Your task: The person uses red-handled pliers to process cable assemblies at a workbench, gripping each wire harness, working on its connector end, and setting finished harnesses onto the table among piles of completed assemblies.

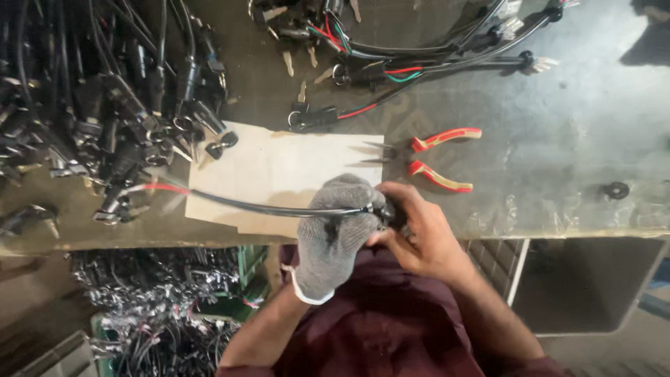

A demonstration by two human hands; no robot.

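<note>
Together at the table edge, gloved left hand (pixel 336 227) and bare right hand (pixel 419 230), fingers clamped on black cable (pixel 258 207).

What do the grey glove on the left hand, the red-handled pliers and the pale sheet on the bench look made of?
Grey glove: knitted fabric, by its ribbed weave and cuff. Red-handled pliers: dark metal nose, matt; grips look like rubber or plastic sleeves, red with pale edges. Pale sheet: probably cardboard, flat, matt, beige.

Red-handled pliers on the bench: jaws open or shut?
Open. The pliers lie flat on the bench, untouched, handles spread apart and the two pointed tips separated over the cardboard sheet.
</note>
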